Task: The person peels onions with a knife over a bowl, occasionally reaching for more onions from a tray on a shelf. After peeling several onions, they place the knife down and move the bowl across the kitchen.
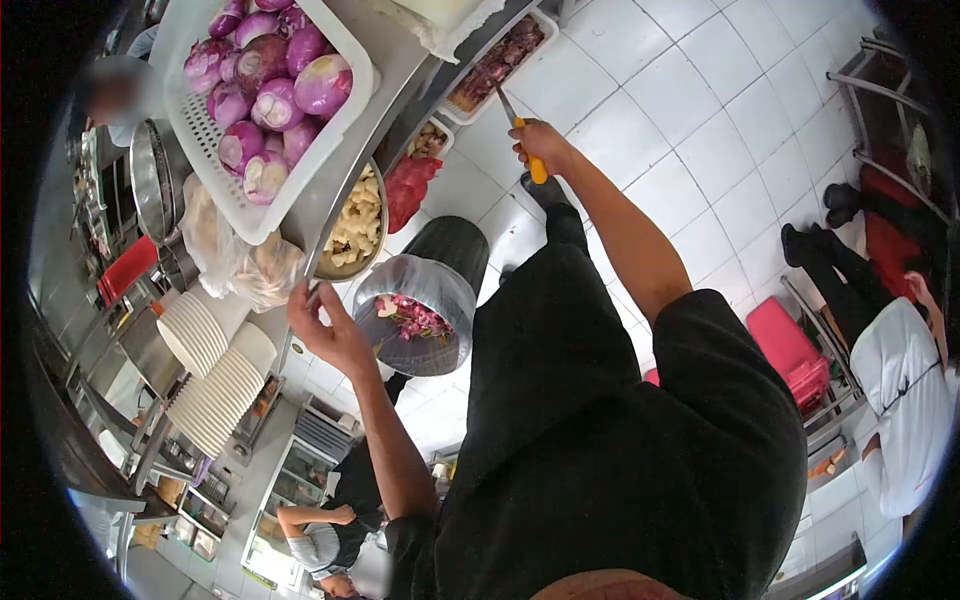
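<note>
My right hand (543, 147) is closed around the orange-yellow handle of a knife (537, 168). Its blade points up and away, overlapping a white tray (552, 32) of dark reddish pieces. At the edge of the metal table, my left hand (330, 325) has its fingers slightly bent and apart, right beside a metal bowl (383, 232) of peeled pale pieces. Just below the bowl stands a bin (468, 300) lined with clear plastic, with purple onion skins inside. A white perforated basket (368, 75) of peeled purple onions (270, 105) rests on the table.
Stacked white dishes (215, 400) and a plastic bag (245, 260) lie to the left. A red bag (408, 190) hangs near the bowl. One person (340, 530) is at the lower left, another (900, 370) at the right by a pink-red chair (790, 350).
</note>
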{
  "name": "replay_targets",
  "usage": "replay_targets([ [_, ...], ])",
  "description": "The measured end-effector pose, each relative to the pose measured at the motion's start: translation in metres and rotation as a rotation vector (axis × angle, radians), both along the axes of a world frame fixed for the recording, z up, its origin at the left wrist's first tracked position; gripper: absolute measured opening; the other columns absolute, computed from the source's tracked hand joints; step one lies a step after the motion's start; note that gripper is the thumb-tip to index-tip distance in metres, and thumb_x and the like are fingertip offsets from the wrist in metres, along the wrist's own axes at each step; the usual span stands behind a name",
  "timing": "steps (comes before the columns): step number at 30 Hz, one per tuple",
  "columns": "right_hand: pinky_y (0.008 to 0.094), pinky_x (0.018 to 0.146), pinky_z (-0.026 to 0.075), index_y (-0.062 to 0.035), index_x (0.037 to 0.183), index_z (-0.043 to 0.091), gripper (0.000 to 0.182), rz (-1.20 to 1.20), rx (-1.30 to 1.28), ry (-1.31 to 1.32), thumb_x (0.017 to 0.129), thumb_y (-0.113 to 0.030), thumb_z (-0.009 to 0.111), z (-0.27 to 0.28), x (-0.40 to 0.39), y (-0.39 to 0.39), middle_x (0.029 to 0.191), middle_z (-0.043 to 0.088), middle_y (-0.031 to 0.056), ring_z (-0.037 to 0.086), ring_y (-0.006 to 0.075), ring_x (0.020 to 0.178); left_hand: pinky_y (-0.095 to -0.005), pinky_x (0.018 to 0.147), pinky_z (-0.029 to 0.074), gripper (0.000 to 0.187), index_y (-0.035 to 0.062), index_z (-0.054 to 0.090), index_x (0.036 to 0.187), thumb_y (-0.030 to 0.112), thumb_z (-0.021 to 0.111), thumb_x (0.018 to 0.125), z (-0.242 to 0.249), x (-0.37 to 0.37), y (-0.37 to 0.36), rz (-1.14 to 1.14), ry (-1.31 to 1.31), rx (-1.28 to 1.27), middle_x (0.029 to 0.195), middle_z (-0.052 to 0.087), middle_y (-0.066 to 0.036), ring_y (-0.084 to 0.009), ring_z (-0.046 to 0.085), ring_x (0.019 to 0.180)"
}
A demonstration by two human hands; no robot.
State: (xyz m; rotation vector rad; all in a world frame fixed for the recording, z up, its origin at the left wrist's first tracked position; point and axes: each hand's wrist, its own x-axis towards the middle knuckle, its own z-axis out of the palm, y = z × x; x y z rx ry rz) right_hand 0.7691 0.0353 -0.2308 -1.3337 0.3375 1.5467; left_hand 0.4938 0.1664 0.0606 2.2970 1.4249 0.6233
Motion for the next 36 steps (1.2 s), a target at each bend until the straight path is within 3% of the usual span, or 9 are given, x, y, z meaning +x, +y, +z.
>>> replay_targets([
  [7,0.0354,0.047,0.043,-0.0030,0.097,0.048,0.014,-0.199,-0.038,0.166,0.092,-0.014,0.055,-0.047,0.002,0.035,0.073,0.050,0.0074,0.048,0.0168,0.054,-0.0307,0.077,0.050,0.024,0.0008,0.060,0.112,0.011,0.064,0.090,-0.022,-0.033,-0.037,0.042,0.138,-0.285,0.116,0.056,-0.014,-0.0223,0.057,0.102],
  [9,0.0358,0.048,0.043,-0.0033,0.096,0.048,0.012,-0.243,-0.034,0.199,0.092,-0.013,0.054,-0.062,0.002,0.040,0.071,0.050,0.0072,0.048,0.0172,0.054,-0.0302,0.075,0.050,0.021,0.0009,0.062,0.108,0.012,0.064,0.090,-0.035,-0.058,-0.048,0.154,0.138,-0.402,0.115,0.056,-0.014,-0.0218,0.057,0.102],
  [15,0.0359,0.049,0.044,-0.0066,0.093,0.048,0.004,-0.325,0.040,0.263,0.093,-0.010,0.049,-0.131,0.010,0.065,0.069,0.048,0.0071,0.048,0.0182,0.054,-0.0303,0.072,0.051,0.021,0.0015,0.063,0.108,0.013,0.065,0.090,-0.053,-0.108,-0.070,0.180,0.255,-0.496,0.118,0.053,-0.014,-0.0223,0.057,0.100],
  [18,0.0341,0.048,0.043,-0.0079,0.090,0.047,0.003,-0.353,0.007,0.291,0.092,-0.010,0.048,-0.113,0.008,0.076,0.068,0.048,0.0062,0.046,0.0169,0.053,-0.0299,0.073,0.052,0.021,0.0014,0.062,0.109,0.009,0.065,0.090,-0.057,-0.128,-0.075,0.177,0.236,-0.531,0.116,0.054,-0.011,-0.0203,0.057,0.099],
  [23,0.0307,0.047,0.041,-0.0100,0.089,0.047,0.005,-0.246,0.036,0.189,0.093,-0.012,0.047,-0.068,-0.015,0.054,0.068,0.048,0.0051,0.044,0.0139,0.051,-0.0332,0.074,0.051,0.023,0.0005,0.062,0.106,0.012,0.068,0.087,-0.058,-0.137,-0.078,0.190,0.156,-0.546,0.110,0.056,-0.013,-0.0244,0.057,0.097],
  [24,0.0309,0.046,0.041,-0.0098,0.092,0.048,0.005,-0.205,0.026,0.162,0.093,-0.014,0.050,-0.065,-0.021,0.049,0.068,0.049,0.0050,0.045,0.0140,0.051,-0.0360,0.078,0.049,0.023,0.0004,0.062,0.105,0.010,0.068,0.086,-0.061,-0.147,-0.076,0.045,0.232,-0.407,0.105,0.058,-0.014,-0.0254,0.057,0.095],
  [31,0.0302,0.046,0.043,-0.0061,0.102,0.053,0.015,0.085,-0.044,-0.303,0.088,-0.011,0.057,-0.025,-0.068,0.032,0.070,0.051,0.0038,0.047,0.0128,0.054,-0.0360,0.083,0.046,0.023,0.0011,0.065,0.106,0.010,0.068,0.084,-0.061,-0.169,-0.082,0.115,0.068,-0.517,0.103,0.060,-0.015,-0.0278,0.059,0.093],
  [32,0.0296,0.047,0.045,-0.0032,0.114,0.056,0.030,-0.036,0.082,-0.249,0.086,-0.013,0.059,-0.065,-0.075,0.023,0.071,0.052,0.0038,0.049,0.0128,0.058,-0.0357,0.083,0.047,0.022,0.0011,0.066,0.104,0.011,0.068,0.084,-0.079,-0.187,-0.080,0.019,0.080,-0.407,0.103,0.062,-0.015,-0.0269,0.060,0.094],
  [36,0.0304,0.049,0.047,-0.0005,0.127,0.053,0.047,0.271,-0.047,-0.596,0.083,-0.012,0.061,-0.030,-0.090,0.012,0.074,0.056,0.0055,0.053,0.0142,0.062,-0.0346,0.084,0.048,0.021,0.0007,0.067,0.102,0.012,0.069,0.084,-0.108,-0.212,-0.082,0.020,0.014,-0.499,0.100,0.066,-0.014,-0.0262,0.062,0.094],
])
